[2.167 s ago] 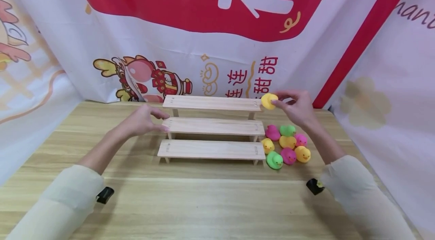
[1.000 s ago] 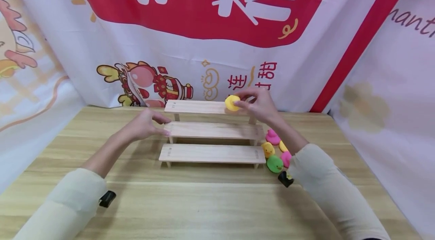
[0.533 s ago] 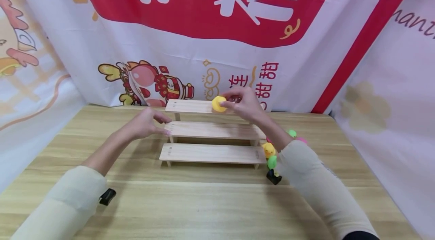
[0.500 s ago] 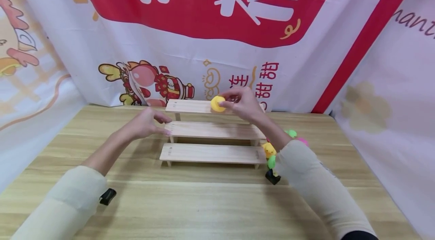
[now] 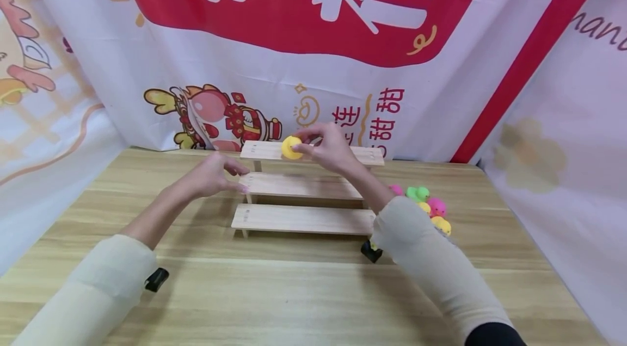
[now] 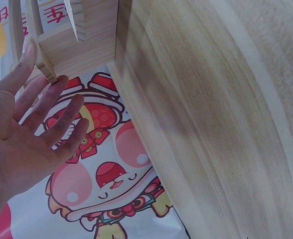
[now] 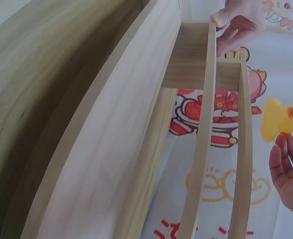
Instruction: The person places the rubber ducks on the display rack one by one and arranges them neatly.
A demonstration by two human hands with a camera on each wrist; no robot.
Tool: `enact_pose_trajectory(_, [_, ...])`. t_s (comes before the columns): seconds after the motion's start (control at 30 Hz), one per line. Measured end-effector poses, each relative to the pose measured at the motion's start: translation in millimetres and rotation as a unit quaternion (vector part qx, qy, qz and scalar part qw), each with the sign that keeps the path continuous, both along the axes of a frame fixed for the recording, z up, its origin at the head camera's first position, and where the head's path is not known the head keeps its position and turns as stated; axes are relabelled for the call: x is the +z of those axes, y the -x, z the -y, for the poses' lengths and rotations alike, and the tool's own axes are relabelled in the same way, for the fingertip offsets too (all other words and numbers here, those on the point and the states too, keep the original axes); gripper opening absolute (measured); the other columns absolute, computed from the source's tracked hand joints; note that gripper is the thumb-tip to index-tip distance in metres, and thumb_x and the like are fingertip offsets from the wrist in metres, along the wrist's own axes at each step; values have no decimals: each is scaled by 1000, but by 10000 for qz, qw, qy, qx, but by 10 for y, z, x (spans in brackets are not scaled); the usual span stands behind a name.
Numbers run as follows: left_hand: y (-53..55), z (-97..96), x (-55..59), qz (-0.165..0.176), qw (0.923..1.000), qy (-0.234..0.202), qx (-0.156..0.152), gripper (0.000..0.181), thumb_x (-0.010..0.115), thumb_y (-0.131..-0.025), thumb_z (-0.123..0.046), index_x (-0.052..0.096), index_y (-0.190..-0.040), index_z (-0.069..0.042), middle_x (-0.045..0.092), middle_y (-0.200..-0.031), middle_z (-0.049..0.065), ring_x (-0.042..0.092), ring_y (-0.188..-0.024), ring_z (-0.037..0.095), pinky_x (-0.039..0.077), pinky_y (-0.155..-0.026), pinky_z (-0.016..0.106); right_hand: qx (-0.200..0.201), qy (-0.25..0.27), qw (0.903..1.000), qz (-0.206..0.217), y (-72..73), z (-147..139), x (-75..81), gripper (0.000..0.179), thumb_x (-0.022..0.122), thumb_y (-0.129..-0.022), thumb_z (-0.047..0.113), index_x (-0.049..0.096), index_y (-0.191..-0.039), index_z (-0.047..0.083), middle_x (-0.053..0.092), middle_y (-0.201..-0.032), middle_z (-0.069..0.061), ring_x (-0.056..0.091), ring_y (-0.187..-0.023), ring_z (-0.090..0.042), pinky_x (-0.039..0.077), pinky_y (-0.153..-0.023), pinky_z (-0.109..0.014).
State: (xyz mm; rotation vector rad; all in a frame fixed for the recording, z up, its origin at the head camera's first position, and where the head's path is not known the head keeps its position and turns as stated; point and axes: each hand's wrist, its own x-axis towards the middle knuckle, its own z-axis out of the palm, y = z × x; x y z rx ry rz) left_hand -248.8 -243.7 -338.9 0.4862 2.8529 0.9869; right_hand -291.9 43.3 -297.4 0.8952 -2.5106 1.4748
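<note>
A three-tier wooden display stand [image 5: 303,219] stands on the table against the cloth backdrop. My right hand [image 5: 330,150] pinches a yellow rubber duck [image 5: 290,148] over the left part of the top tier. In the right wrist view, thumb and fingertips grip the duck [image 7: 273,122], which is held off the boards. My left hand [image 5: 208,176] holds the left end of the middle tier. In the left wrist view, the thumb and index finger of that hand [image 6: 22,129] lie on opposite faces of the board end [image 6: 46,67], the other fingers spread.
Several pink, green and yellow rubber ducks, among them a pink duck [image 5: 437,207] and a green duck [image 5: 418,193], sit to the right of the stand, partly hidden by my right forearm. The printed cloth backdrop [image 5: 235,52] rises right behind the stand.
My right hand has carried the yellow duck leftward from beyond the stand's right end along the top tier, its forearm now covering some ducks. The left hand keeps its hold.
</note>
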Motion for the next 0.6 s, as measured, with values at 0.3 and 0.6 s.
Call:
enact_pose_trajectory(0.3, [32,-13,7,26,10000,55,-48,48,91,-81,-21,74,-119,4,74,-119,21,63,-114,41,52,-99,56,15,-185,9998,54,43,215,17,25,84,-88,10,79,-110,1,76,-93,-10,68,-85,-22,55,-70,-24])
enact_pose_trajectory(0.6, [11,-2,18,-6,9999,41,-121,46,90,-83,-19,74,-118,5,74,-118,21,65,-112,41,53,-97,55,152,-191,9995,212,101,359,-6,24,84,-88,9,79,-110,0,75,-93,-9,67,-82,-22,53,-68,-22])
